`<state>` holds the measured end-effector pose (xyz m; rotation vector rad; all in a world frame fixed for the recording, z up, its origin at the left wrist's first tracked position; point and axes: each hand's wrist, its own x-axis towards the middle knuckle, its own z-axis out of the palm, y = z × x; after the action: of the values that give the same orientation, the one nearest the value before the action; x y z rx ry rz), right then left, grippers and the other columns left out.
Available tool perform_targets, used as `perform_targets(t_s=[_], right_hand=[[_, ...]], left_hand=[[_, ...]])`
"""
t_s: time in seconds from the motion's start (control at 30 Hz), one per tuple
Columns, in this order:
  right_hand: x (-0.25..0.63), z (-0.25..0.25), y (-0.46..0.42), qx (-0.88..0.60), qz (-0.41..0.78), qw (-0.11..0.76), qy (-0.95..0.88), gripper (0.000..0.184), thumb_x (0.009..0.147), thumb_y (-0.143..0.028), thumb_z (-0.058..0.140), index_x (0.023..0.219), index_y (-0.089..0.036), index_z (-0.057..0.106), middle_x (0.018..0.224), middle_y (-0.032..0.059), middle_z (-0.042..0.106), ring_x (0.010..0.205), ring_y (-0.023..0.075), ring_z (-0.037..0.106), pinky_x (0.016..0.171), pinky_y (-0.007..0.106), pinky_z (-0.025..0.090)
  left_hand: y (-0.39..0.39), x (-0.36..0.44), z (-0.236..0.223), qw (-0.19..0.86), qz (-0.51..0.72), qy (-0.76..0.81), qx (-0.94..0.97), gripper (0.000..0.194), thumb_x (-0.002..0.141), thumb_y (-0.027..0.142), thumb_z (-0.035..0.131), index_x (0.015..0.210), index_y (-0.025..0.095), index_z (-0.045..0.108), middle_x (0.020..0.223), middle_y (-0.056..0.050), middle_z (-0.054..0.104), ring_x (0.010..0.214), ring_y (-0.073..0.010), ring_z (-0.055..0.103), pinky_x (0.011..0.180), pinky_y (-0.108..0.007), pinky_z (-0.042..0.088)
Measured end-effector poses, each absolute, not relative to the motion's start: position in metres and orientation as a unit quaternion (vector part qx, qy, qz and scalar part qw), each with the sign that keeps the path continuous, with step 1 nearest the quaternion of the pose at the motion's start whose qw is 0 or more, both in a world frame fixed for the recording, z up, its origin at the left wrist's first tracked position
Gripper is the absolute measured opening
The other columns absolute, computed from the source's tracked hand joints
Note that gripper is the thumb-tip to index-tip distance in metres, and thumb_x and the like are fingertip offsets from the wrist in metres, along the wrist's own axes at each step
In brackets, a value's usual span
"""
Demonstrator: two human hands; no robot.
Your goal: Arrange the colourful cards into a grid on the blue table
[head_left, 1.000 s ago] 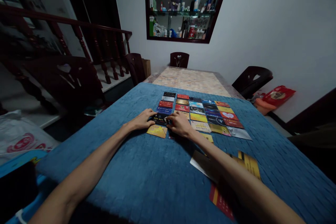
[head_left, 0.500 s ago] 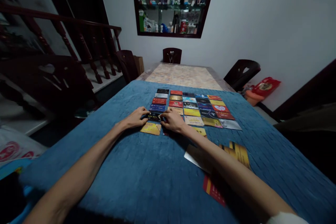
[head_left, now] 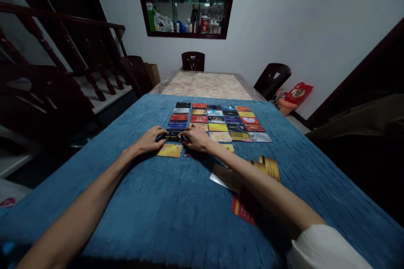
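Note:
Rows of coloured cards [head_left: 217,119] lie in a grid on a blue cloth [head_left: 164,201]. My left hand [head_left: 148,139] and my right hand [head_left: 195,138] meet at a black card [head_left: 173,137] in the grid's near left corner, each with fingertips pinching or pressing an end of it. A yellow card [head_left: 170,150] lies just in front of the black one, beside my left hand. Under my right forearm sit loose cards: a white one [head_left: 222,176], gold ones [head_left: 268,166] and a red one [head_left: 241,210].
Beyond the cloth the table shows a bare marbled top [head_left: 206,85]. Dark chairs stand at the far end [head_left: 192,60], far right [head_left: 273,79] and left [head_left: 135,73]. A stair railing [head_left: 63,46] runs along the left. A wall shelf [head_left: 186,2] holds bottles.
The view has swung rightwards and tilted, so everything sits further left and lower in frame. Both hands have stayed on the black card.

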<state>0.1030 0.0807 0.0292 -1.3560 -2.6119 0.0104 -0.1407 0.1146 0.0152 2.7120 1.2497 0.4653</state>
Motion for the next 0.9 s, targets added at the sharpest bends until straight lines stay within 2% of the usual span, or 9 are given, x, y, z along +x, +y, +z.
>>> perform_targets(t_s=[0.23,0.53,0.73,0.9], right_hand=[[0.130,0.048,0.069,-0.455,-0.013,0.123,-0.882,0.024,0.089,-0.026,0.061,0.110,-0.021,0.072,0.113,0.0092,0.068,0.106,0.0286,0.047,0.083,0.038,0.036],[0.194,0.060,0.037,-0.466,-0.047,0.191,-0.863,0.017,0.092,-0.018,0.056,0.092,-0.018,0.073,0.091,0.0080,0.071,0.099,0.0255,0.050,0.077,0.036,0.031],[0.239,0.043,0.011,-0.417,-0.073,0.287,-0.860,0.017,0.093,-0.020,0.055,0.087,-0.020,0.072,0.080,0.0067,0.069,0.090,0.0240,0.051,0.078,0.037,0.036],[0.263,0.037,-0.018,-0.408,-0.075,0.297,-0.860,0.018,0.095,-0.021,0.054,0.091,-0.020,0.071,0.084,0.0071,0.071,0.087,0.0234,0.052,0.079,0.039,0.039]], left_hand=[[0.111,-0.138,0.020,0.039,0.162,0.419,0.893,0.043,0.080,0.036,0.046,0.109,0.012,0.067,0.111,-0.013,0.069,0.101,-0.0264,0.063,0.095,-0.039,0.049],[0.104,-0.136,0.024,-0.029,0.204,0.412,0.888,0.039,0.085,0.037,0.043,0.104,0.013,0.067,0.100,-0.013,0.071,0.092,-0.0258,0.065,0.086,-0.039,0.051],[0.092,-0.122,0.027,-0.088,0.249,0.371,0.890,0.031,0.089,0.032,0.043,0.090,0.014,0.068,0.090,-0.011,0.071,0.083,-0.0237,0.064,0.079,-0.038,0.049],[0.071,-0.098,0.032,-0.103,0.274,0.326,0.899,0.028,0.093,0.026,0.043,0.084,0.015,0.068,0.087,-0.010,0.071,0.080,-0.0211,0.062,0.076,-0.035,0.047]])
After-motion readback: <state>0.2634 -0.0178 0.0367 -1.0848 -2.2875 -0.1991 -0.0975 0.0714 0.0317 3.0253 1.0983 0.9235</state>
